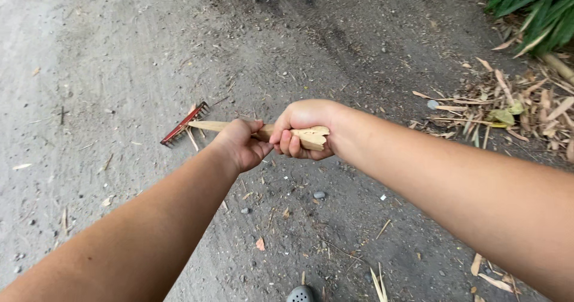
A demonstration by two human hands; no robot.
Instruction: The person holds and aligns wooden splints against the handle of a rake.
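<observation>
A rake with a pale wooden handle (209, 125) and a red toothed head (184, 124) reaches out over the dirt ground toward the left. My left hand (240, 145) is wrapped around the handle partway along. My right hand (302, 128) grips the handle's near end, whose rough, splintered tip (315, 138) sticks out past my fingers. The two hands sit close together, almost touching. The rake head rests on the ground among a few dry leaf strips.
Dry leaves and stalks (508, 110) lie heaped at the right, under green foliage (538, 9) in the top right corner. Small stones (319, 194) and scattered leaf bits dot the grey dirt. The toe of a dark shoe (301, 293) shows at the bottom edge.
</observation>
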